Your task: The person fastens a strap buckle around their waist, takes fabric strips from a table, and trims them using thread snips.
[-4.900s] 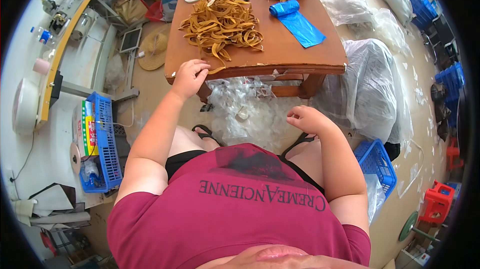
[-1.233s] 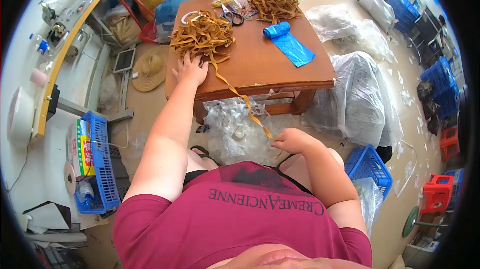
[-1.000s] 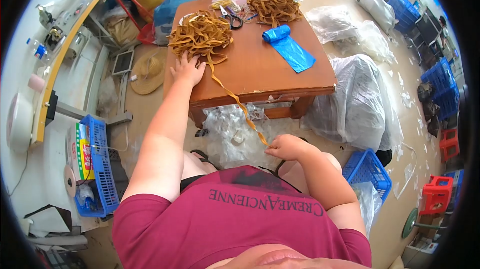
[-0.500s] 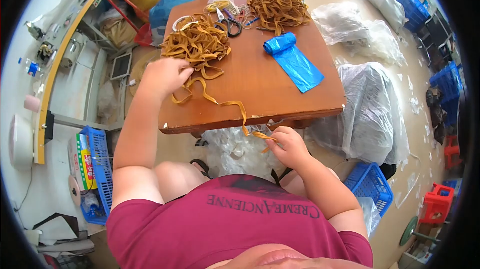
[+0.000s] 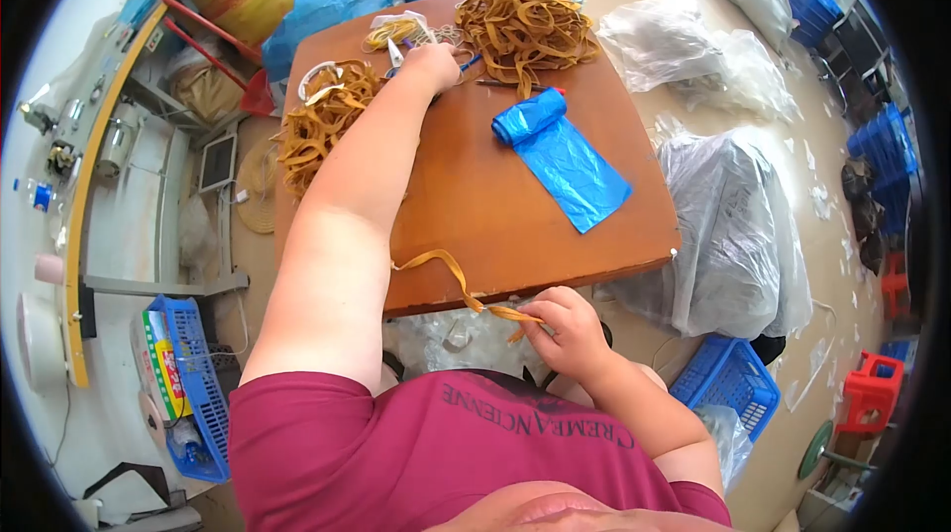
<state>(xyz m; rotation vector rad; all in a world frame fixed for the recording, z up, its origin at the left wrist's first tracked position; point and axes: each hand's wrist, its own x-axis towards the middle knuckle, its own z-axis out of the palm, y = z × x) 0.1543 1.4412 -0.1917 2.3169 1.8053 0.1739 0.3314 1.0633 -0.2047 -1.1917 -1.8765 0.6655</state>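
Note:
My left hand (image 5: 434, 66) reaches across the table, its fingers curled down where the black-handled scissors lie; my hand covers the handles. At the table's near edge, my right hand (image 5: 570, 334) pinches the end of a narrow mustard-yellow strap (image 5: 444, 257). The strap runs up onto the tabletop and disappears behind my left forearm. A tangled pile of the same straps (image 5: 322, 126) lies left of that arm, partly hidden by it. Farther back is a second, larger pile (image 5: 525, 32). A blue plastic bag roll (image 5: 565, 160), partly unrolled, sits to the right.
The brown table (image 5: 475, 205) has a worn near edge. Coiled cord (image 5: 388, 34) and a blue pen (image 5: 470, 63) lie near my left hand. Wrapped bundles (image 5: 738, 235) stand right of the table, with a blue basket (image 5: 728, 383) below. A blue crate (image 5: 193, 383) is at left.
My left hand has left the near side of the left strap pile and moved forward and right onto the scissors. My right hand still pinches the strap. The view has shifted slightly.

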